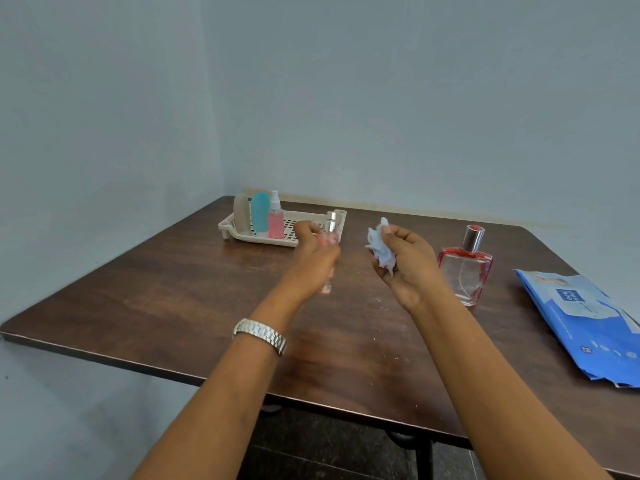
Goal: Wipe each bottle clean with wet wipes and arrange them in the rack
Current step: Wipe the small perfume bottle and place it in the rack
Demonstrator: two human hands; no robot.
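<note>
Centre frame: the left hand (313, 249) wraps its fingers round a slim silver-capped bottle (330, 223); the right hand (405, 261) clutches a crumpled wet wipe (381, 249). Light, likely slick; best held mid-body.

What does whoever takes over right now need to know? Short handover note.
Left hand: grips a slim silver-capped bottle, motion-blurred, held just in front of the rack.
Right hand: holds a crumpled wet wipe, not touching the bottle.
Done: beige bottle, teal bottle and pink spray bottle stand upright at the rack's left end.
Left: rack the slim bottle (can't tell if it is fully wiped), then wipe and rack the red perfume bottle, upright on the table beside the right hand.
Wipes pack: flat at the table's right edge.
</note>
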